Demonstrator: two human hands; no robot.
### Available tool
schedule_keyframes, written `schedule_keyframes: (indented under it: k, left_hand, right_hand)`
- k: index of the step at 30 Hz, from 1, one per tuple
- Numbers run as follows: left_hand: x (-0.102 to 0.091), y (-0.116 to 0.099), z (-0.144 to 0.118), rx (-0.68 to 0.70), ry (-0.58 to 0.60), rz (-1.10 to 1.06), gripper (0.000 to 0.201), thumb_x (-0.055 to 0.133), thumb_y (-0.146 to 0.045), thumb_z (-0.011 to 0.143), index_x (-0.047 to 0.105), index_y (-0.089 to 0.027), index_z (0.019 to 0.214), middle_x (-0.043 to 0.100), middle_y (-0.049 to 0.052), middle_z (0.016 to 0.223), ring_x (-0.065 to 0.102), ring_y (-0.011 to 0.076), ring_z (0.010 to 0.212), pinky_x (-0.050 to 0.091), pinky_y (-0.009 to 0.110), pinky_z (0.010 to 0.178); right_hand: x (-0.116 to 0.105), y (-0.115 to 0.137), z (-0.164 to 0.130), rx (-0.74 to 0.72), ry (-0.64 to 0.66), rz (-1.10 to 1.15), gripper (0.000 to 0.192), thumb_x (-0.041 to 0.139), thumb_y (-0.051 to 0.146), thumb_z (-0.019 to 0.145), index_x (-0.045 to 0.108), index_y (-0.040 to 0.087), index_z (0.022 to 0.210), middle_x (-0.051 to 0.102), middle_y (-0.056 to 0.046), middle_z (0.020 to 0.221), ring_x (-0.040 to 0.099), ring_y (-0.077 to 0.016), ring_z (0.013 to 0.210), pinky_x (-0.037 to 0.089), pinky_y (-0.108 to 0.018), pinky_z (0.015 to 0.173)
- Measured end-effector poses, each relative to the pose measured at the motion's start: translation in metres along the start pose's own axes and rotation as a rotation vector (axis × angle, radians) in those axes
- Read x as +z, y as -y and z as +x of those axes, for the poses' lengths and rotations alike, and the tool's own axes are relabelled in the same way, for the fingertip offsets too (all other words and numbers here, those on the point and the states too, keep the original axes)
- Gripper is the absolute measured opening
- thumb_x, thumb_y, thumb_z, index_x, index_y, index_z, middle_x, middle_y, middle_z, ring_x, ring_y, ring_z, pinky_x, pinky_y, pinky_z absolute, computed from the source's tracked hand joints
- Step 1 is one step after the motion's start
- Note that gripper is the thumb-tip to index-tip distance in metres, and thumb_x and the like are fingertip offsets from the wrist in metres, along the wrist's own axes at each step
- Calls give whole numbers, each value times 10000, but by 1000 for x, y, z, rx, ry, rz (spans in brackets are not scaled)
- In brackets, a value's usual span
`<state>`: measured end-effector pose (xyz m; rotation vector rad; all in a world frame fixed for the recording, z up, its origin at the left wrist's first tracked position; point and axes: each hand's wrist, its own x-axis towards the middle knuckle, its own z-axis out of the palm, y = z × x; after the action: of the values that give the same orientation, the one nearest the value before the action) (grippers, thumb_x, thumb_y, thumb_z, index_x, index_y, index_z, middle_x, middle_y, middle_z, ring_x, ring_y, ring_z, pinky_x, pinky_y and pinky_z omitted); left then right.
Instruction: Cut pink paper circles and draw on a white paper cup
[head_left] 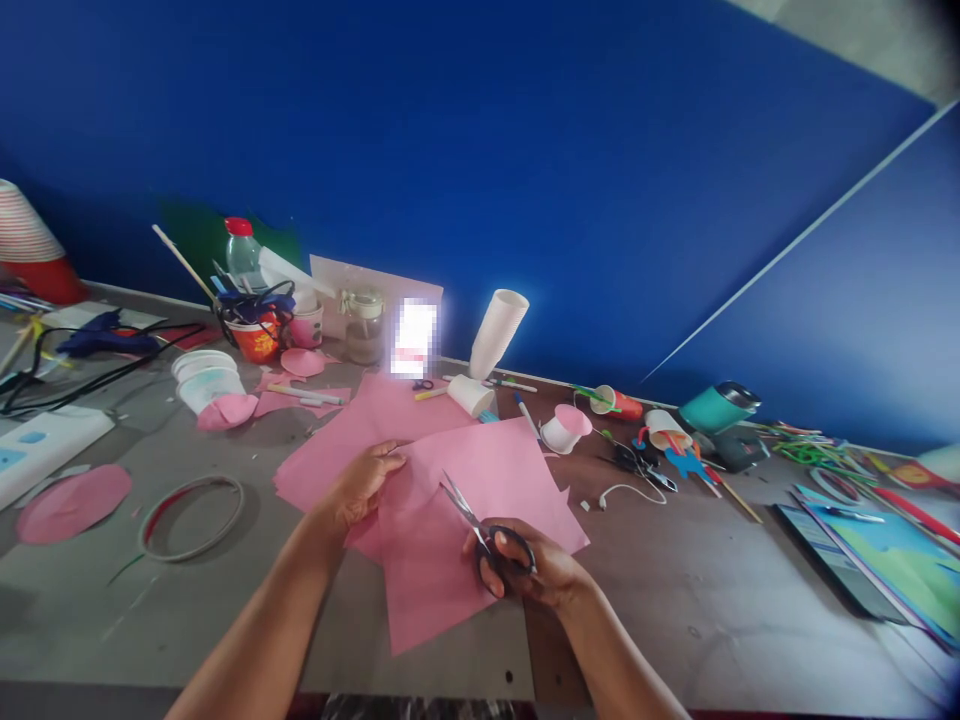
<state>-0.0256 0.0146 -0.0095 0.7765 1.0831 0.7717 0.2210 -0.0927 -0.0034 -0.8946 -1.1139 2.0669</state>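
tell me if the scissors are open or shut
Slightly open: the scissors in the right hand show two blade tips apart, with pink paper visible between them.

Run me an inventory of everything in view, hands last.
Paper sheets: several, pink, centre
Scissors: one held pair, black-handled, centre
Tall cup stack: one, white, back centre
Striped cup stack: one, white-red, far left
Bottle: one, clear, back left
Jar: one, clear, back
Ring: one, pale, left
Tumbler: one, teal, back right
Smaller clutter: uncounted, mixed, both sides
Desk: one, greyish, beneath
Left hand: one, bare, on the paper
Right hand: one, bare, holding the scissors
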Motion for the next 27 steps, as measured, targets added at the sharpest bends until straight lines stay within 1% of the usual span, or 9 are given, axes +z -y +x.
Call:
schedule_keyframes:
  k: [2, 4, 7, 12, 16, 19, 22, 24, 27]
  left_hand:
    - [4, -1, -3, 29, 72, -58, 481, 783, -288, 672, 698, -179, 1133, 759, 91, 1072, 706, 275, 980, 559, 318, 741]
    - [9, -3, -7, 64, 131, -102, 472, 792, -298, 667, 712, -152, 1109, 765, 105, 1046, 710, 279, 972, 554, 332, 797]
    - [14, -4, -11, 86, 177, -119, 478, 803, -316, 660, 725, -142, 1099, 771, 112, 1027, 715, 284, 956, 547, 336, 810]
    - [16, -5, -12, 86, 200, -77, 521, 811, -325, 678, 705, -163, 1162, 768, 107, 1056, 719, 278, 939, 540, 326, 799]
    - [14, -5, -12, 134, 236, -75, 527, 799, -372, 711, 689, -158, 1180, 756, 114, 1089, 707, 282, 971, 533, 336, 837]
    - [14, -2, -14, 182, 217, -93, 522, 781, -428, 735, 688, -143, 1162, 762, 114, 1036, 698, 292, 986, 523, 348, 857]
    - [18, 2, -17, 157, 174, -150, 532, 803, -502, 681, 713, -124, 1044, 767, 109, 939, 706, 299, 943, 534, 351, 825]
    - [22, 4, -21, 115, 194, -199, 530, 818, -524, 641, 720, -115, 964, 766, 115, 884, 716, 306, 887, 549, 354, 769]
    - [29, 5, -25, 78, 215, -215, 476, 841, -447, 619, 725, -104, 929, 763, 116, 810, 724, 291, 770, 550, 342, 677]
  right_hand:
    - [1, -2, 1, -23, -31, 2, 599, 706, 667, 762, 675, 97, 940, 640, -6, 575, 314, -20, 346, 157, -173, 359]
    - [2, -4, 2, -32, -66, 10, 606, 720, 670, 746, 668, 104, 955, 633, -7, 578, 367, -36, 386, 183, -170, 382]
    - [6, -5, 4, -26, -119, 18, 602, 736, 659, 737, 657, 111, 974, 637, -15, 598, 427, -52, 432, 180, -166, 393]
    - [17, -5, 8, -76, -168, -16, 600, 710, 671, 754, 631, 116, 967, 652, -16, 623, 324, -18, 381, 151, -179, 377]
    - [21, -10, 12, -131, -193, -48, 610, 697, 679, 763, 602, 124, 999, 670, -20, 650, 311, -11, 358, 159, -183, 366]
    - [22, -14, 16, -163, -217, -37, 623, 690, 696, 756, 597, 133, 1006, 665, -13, 649, 313, -9, 352, 166, -180, 361]
    - [22, -16, 18, -181, -249, -35, 614, 676, 703, 763, 599, 139, 991, 657, -6, 641, 323, -10, 352, 178, -175, 360]
    - [23, -17, 19, -192, -265, -41, 596, 663, 697, 780, 596, 142, 988, 655, -4, 638, 324, -9, 347, 179, -172, 359]
    - [23, -17, 20, -194, -278, -44, 578, 650, 688, 797, 588, 149, 1000, 660, -2, 639, 323, -10, 340, 180, -172, 356]
